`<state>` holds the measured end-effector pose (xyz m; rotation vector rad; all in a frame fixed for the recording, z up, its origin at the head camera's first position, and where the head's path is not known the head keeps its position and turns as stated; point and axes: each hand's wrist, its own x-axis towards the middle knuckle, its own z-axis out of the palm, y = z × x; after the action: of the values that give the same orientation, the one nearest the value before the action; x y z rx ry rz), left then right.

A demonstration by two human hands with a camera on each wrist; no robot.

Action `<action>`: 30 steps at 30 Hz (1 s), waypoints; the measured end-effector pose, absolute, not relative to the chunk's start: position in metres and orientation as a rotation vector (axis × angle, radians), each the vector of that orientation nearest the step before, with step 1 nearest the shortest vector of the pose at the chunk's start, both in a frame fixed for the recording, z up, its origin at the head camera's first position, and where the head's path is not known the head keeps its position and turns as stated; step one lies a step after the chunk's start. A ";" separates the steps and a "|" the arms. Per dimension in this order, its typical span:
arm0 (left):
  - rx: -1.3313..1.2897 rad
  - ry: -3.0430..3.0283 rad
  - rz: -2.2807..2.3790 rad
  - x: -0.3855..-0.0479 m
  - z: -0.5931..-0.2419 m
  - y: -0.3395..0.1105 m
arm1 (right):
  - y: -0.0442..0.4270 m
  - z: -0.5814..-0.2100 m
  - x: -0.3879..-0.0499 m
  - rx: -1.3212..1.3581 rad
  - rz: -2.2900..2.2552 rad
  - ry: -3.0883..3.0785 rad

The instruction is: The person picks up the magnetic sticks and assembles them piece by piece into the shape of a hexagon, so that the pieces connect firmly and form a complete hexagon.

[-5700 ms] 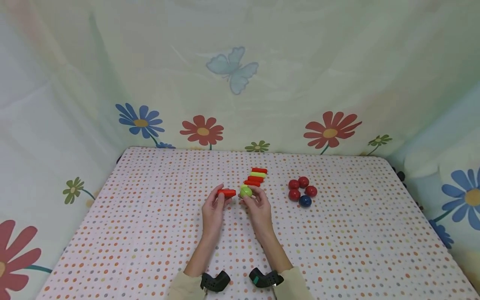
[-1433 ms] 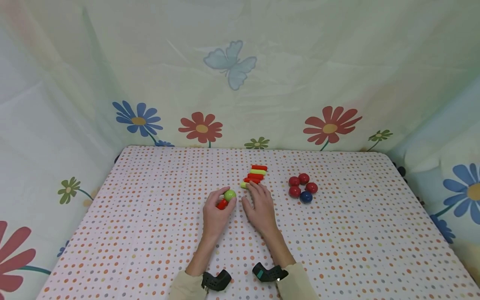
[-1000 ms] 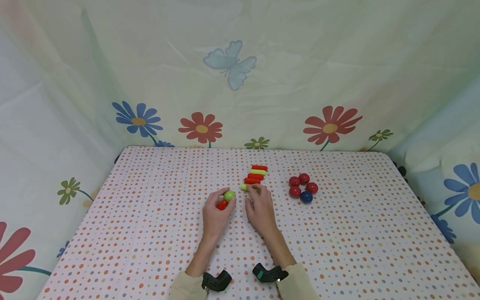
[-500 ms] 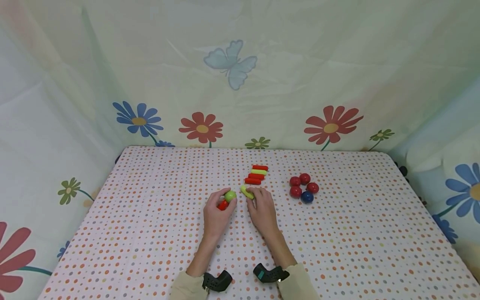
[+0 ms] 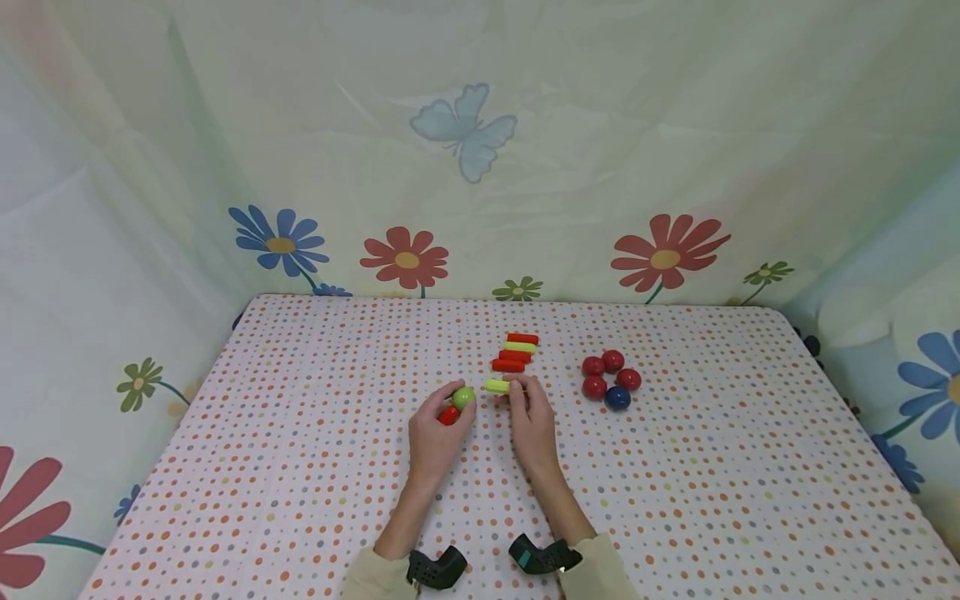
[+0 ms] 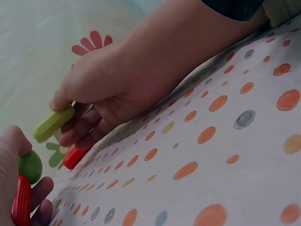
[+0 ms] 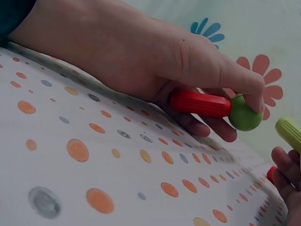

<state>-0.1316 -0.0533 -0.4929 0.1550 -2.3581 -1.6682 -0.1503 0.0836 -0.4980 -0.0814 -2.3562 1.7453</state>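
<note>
My left hand holds a red ribbed stick with a green ball against its end; thumb and fingers are around the pair. A short distance to the right, my right hand pinches a yellow-green ribbed stick near one end. Its free end points left toward the green ball, and the two are apart in the head view. Part of the red stick is hidden by the left hand.
Beyond the right hand lies a slanted row of red sticks and one yellow-green stick. To the right, several red balls and a blue ball form a loose ring on the dotted tablecloth.
The green ball went from my right hand to the red stick's end in my left. My right hand took the yellow-green stick from the row's near end and turned it to point left.
</note>
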 end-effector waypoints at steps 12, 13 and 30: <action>0.073 -2.351 -1.624 -0.132 -0.494 -0.054 | 0.081 -0.496 -0.146 -0.031 1.791 -2.376; 0.068 -2.354 -1.617 -0.132 -0.494 -0.054 | 0.081 -0.495 -0.146 -0.035 1.780 -2.387; 0.021 -2.352 -1.553 -0.134 -0.496 -0.055 | 0.077 -0.497 -0.144 -0.040 1.776 -2.399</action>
<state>-0.1341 -0.0547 -0.4963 0.0214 -2.3516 -1.5527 -0.1442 0.0772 -0.4965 -0.0404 -2.3993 1.7759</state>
